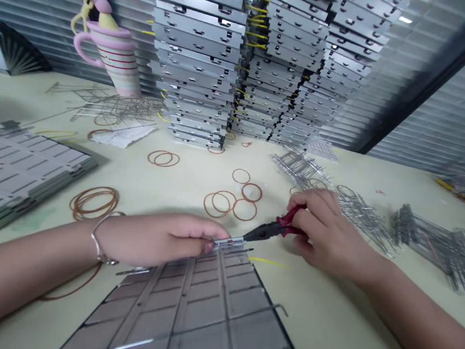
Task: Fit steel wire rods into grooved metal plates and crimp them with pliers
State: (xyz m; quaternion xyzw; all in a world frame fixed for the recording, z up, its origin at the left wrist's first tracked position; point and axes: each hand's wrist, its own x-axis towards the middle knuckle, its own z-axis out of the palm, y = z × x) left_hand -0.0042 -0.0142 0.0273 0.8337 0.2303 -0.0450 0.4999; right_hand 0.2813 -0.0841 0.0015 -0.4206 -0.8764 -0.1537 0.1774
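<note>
My right hand (319,232) is shut on a pair of red-handled needle-nose pliers (270,231). Their black jaws reach left to the far end of a grey slotted metal panel (198,314), which lies flat in front of me. My left hand (160,239) grips that same end, its fingers curled over a thin metal strip (228,242) on the panel. The pliers' tips meet the strip right beside my left fingertips. My hand hides the exact point of contact.
Tall stacks of grey metal trays (235,59) with yellow ties stand at the back. Loose wire racks (435,249) lie to the right. Brown rubber bands (224,201) are scattered about, near a stack of slotted panels (19,173) at left and a pink striped cup (114,56).
</note>
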